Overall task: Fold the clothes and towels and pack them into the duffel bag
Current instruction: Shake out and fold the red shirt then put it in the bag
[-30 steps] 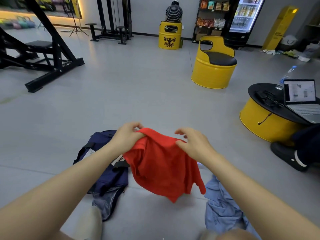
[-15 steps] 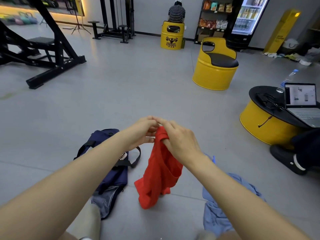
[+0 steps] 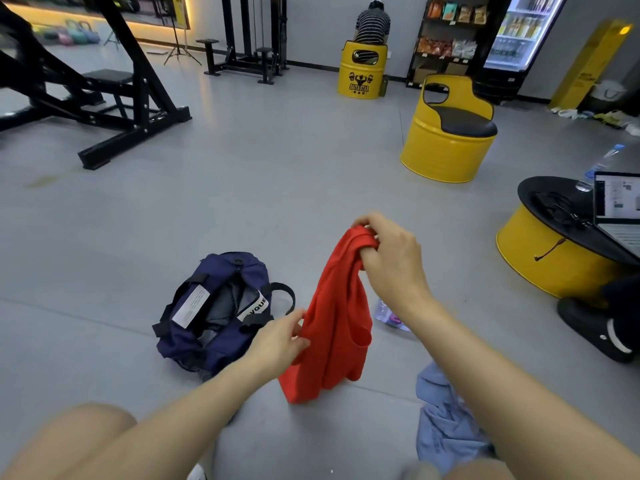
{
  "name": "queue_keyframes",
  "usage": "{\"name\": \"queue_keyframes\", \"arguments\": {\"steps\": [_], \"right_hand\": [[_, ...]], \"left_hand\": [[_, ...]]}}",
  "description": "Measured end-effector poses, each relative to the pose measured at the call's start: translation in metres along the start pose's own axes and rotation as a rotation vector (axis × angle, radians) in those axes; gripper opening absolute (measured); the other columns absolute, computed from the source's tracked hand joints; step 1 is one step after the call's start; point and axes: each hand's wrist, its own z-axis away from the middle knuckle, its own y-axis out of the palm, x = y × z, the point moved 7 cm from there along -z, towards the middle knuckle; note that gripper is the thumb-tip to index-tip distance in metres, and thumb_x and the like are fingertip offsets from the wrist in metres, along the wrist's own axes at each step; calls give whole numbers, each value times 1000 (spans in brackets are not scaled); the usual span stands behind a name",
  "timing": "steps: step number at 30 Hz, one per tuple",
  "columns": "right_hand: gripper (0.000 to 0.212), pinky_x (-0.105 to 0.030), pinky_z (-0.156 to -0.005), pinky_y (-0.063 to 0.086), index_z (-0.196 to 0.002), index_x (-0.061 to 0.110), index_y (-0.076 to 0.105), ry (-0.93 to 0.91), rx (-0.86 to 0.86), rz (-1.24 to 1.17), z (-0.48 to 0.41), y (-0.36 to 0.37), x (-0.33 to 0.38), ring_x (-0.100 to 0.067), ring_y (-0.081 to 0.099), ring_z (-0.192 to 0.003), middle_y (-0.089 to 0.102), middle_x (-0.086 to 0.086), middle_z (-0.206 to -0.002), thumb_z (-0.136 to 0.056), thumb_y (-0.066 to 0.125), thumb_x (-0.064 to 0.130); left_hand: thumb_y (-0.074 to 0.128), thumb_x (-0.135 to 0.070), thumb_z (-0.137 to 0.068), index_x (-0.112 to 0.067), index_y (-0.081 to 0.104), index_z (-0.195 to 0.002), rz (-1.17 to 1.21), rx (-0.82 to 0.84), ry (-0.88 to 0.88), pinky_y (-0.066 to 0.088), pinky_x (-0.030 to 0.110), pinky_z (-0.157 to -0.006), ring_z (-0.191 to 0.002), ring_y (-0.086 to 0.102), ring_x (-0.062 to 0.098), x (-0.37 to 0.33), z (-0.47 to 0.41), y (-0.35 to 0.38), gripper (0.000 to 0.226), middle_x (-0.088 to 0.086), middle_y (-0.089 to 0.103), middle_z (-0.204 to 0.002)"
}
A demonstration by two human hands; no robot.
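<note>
Folding red shirt [image 3: 332, 317]: right hand [image 3: 391, 261] grips bunched top, left hand [image 3: 282, 339] pinches side edge. Next likely: halve lengthwise, then into duffel bag [image 3: 211, 317].

Hands, two: left hand [image 3: 280, 337], right hand [image 3: 391, 261]. Garments, two: red garment [image 3: 332, 327], blue garment [image 3: 446, 427]. Bag [image 3: 211, 320], one. Yellow drum seats, two: far seat [image 3: 362, 74], near seat [image 3: 446, 147]. Drum table [image 3: 554, 261], one. Laptop [image 3: 616, 209], one. Bottles, two: table bottle [image 3: 602, 164], floor bottle [image 3: 389, 315]. Fridge [image 3: 519, 32], one. Snack shelf [image 3: 446, 36], one. Seated person [image 3: 372, 22], one. Black shoe [image 3: 595, 334], one. Kettlebells [image 3: 69, 32], too blurred to count.
</note>
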Motion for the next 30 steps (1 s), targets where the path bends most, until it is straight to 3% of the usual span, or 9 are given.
{"name": "queue_keyframes", "arguments": {"steps": [2, 6, 11, 15, 19, 22, 25, 28, 30], "right_hand": [[29, -41, -71, 53, -95, 27, 65, 79, -22, -19, -5, -13, -15, -24, 67, -72, 65, 10, -74, -77, 47, 11], [30, -48, -75, 58, -86, 30, 61, 367, -15, -32, -11, -36, -72, -23, 71, -68, 69, 9, -70, -69, 41, 15], [25, -44, -85, 56, -76, 33, 66, 566, 239, 76, 2, -24, -121, -27, 71, -85, 72, 5, -78, -77, 49, 15], [24, -38, -78, 55, -77, 28, 66, 553, 267, 66, 7, -21, -124, -30, 65, -81, 67, 4, -71, -81, 48, 13], [17, -42, -71, 55, -74, 26, 65, 541, 140, -15, -3, -40, -132, -34, 60, -72, 61, 3, -62, -79, 49, 30], [11, -31, -60, 36, -77, 22, 62, 455, 118, -76, -18, -47, -113, -18, 47, -58, 56, 2, -59, -87, 62, 23], [9, -28, -56, 31, -79, 22, 62, 344, 201, -167, -34, -34, -84, -12, 43, -53, 53, 0, -59, -85, 67, 17], [10, -28, -56, 35, -78, 24, 65, 272, 301, -195, -43, -10, -58, -11, 46, -55, 54, 1, -60, -84, 70, 17], [10, -28, -58, 37, -76, 24, 67, 241, 339, -194, -45, 3, -45, -10, 47, -56, 55, 2, -60, -82, 71, 17]], "left_hand": [[64, -23, -89, -38, 57, -80, -18, -122, 6, 40, 16, -65, -83, 62, 18, 3, -1, -16, 19, -12, 60, -70], [57, -35, -92, -33, 63, -87, 134, -208, 95, 53, 39, -79, -75, 66, 11, -13, -7, -54, 8, -12, 71, -78], [47, -27, -104, -29, 56, -84, 138, -248, 205, 45, 34, -68, -61, 54, 4, -62, -22, -89, 22, -17, 59, -65], [43, -26, -105, -29, 61, -96, 59, -284, 300, 47, 36, -80, -80, 60, 2, -88, -38, -111, 21, -19, 64, -79], [43, -30, -104, -23, 67, -115, -195, -436, 272, 49, 42, -89, -104, 65, 30, -80, -47, -148, 27, 7, 73, -108], [46, -25, -104, -21, 67, -113, -401, -493, 151, 50, 44, -86, -105, 65, 35, -57, -52, -163, 23, 11, 72, -109], [54, -22, -99, -23, 67, -121, -377, -433, 214, 48, 38, -92, -109, 63, 25, -60, -48, -146, 26, 1, 68, -116], [74, -33, -88, -32, 65, -126, -158, -292, 434, 43, 15, -92, -101, 58, -3, -100, -30, -102, 39, -16, 65, -113], [78, -38, -82, -31, 66, -121, -93, -231, 471, 44, 18, -92, -98, 59, -5, -117, -29, -75, 41, -17, 68, -110]]}}
